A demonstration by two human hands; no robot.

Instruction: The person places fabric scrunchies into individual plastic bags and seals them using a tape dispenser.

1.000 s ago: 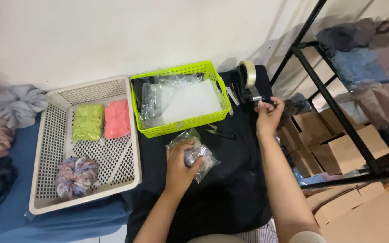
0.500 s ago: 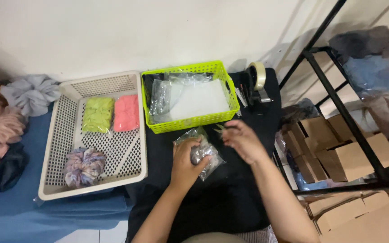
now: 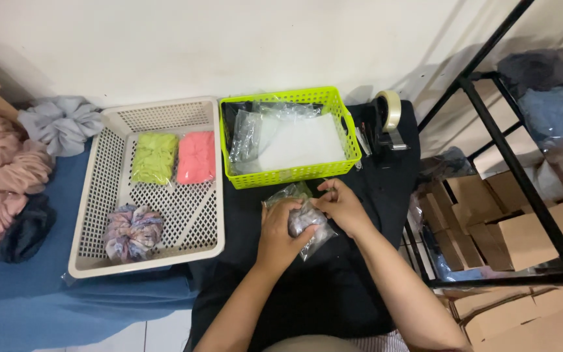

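- Head view, centre of the frame: the left hand (image 3: 280, 229) lies over a clear plastic bag (image 3: 307, 225) with a greyish scrunchie inside, its fingers curled down around the bag and pressing it against the black cloth (image 3: 333, 293) on the worktop.
- The right hand (image 3: 340, 205) meets the bag from the right, fingers bent and pinching its upper edge; both hands touch the bag and sit close together.
- Just above the hands stands a lime green basket (image 3: 288, 175) holding flat clear bags.
- Upper right of the basket, a tape dispenser (image 3: 386, 120) sits on the black cloth, apart from the hands.
- Left of centre, a cream perforated tray (image 3: 99, 189) holds a green scrunchie (image 3: 154, 156), a pink scrunchie (image 3: 197, 156) and a mottled purple scrunchie (image 3: 133, 231).
- Far left, loose scrunchies (image 3: 8, 176) lie heaped on blue fabric.
- Right edge: a black metal rack (image 3: 509, 169) with brown cardboard boxes (image 3: 490, 215) beneath.
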